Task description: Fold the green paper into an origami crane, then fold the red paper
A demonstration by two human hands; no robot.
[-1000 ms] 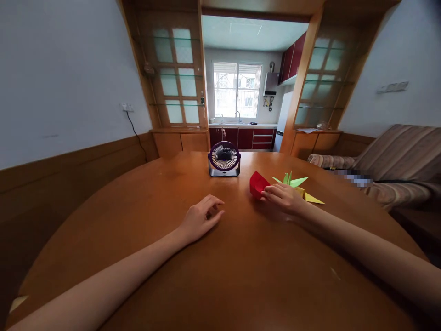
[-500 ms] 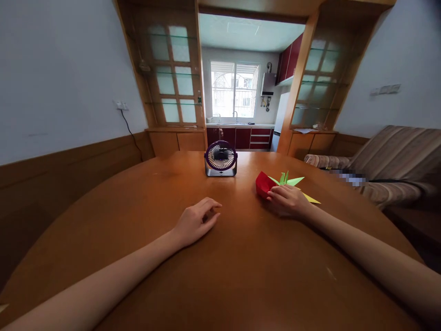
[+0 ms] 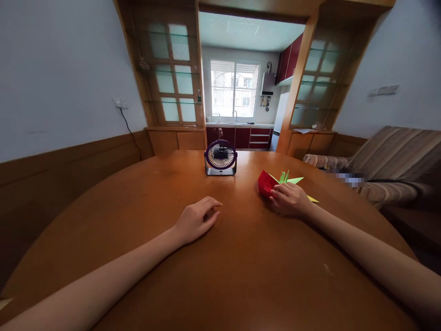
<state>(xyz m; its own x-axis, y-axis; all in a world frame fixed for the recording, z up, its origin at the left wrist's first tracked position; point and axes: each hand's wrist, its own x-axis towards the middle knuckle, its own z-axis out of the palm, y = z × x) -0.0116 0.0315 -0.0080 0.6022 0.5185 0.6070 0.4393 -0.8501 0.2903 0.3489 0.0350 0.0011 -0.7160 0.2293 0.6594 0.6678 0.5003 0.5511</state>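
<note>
My right hand (image 3: 291,198) has its fingers closed on the near right edge of a red folded-paper piece (image 3: 266,185), which looks like an origami boat or box. Just behind that hand sits a green origami crane (image 3: 286,177), partly covered by the fingers. A yellow paper point (image 3: 313,199) sticks out to the right of the hand, the rest of it hidden. My left hand (image 3: 198,219) rests on the wooden table (image 3: 220,271), holding nothing, with the thumb apart from the loosely curved fingers.
A small purple desk fan (image 3: 221,156) stands at the far middle of the table. A pale yellow paper corner (image 3: 5,303) shows at the lower left edge. To the right is a striped sofa (image 3: 396,156). A doorway beyond opens onto a kitchen.
My right hand and the red folded paper have shifted slightly to the right, covering more of the yellow paper. My left hand stays in place.
</note>
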